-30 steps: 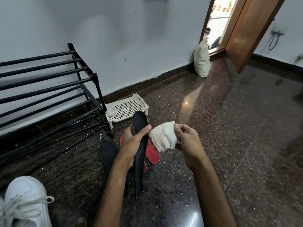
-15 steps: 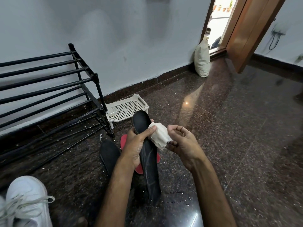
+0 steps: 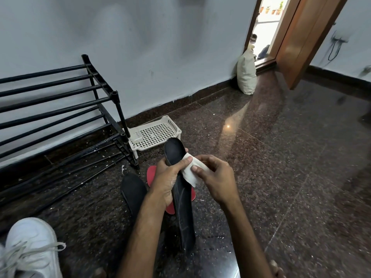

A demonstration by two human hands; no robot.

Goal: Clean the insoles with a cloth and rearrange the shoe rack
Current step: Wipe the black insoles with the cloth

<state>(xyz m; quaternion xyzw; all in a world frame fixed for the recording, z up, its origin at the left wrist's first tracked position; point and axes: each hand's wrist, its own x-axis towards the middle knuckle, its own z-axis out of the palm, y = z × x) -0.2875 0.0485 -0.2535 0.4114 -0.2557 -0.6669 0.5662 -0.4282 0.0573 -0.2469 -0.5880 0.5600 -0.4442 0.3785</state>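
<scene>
Just in front of the shoe rack's (image 3: pixel 60 109) right end, the left hand (image 3: pixel 166 177) grips a black insole (image 3: pixel 183 213) held on end, its lower tip near the floor (image 3: pixel 291 177). The right hand (image 3: pixel 216 183) pinches a white cloth (image 3: pixel 189 173) and presses it against the insole's upper part. Beneath the hands, in front of the rack, a second black insole (image 3: pixel 133 189) and a red insole (image 3: pixel 150 173) lie on the floor. A white slotted tray (image 3: pixel 154 133) sits beside the rack's right leg, and a white sneaker (image 3: pixel 32 243) lies in front of the rack's left part.
</scene>
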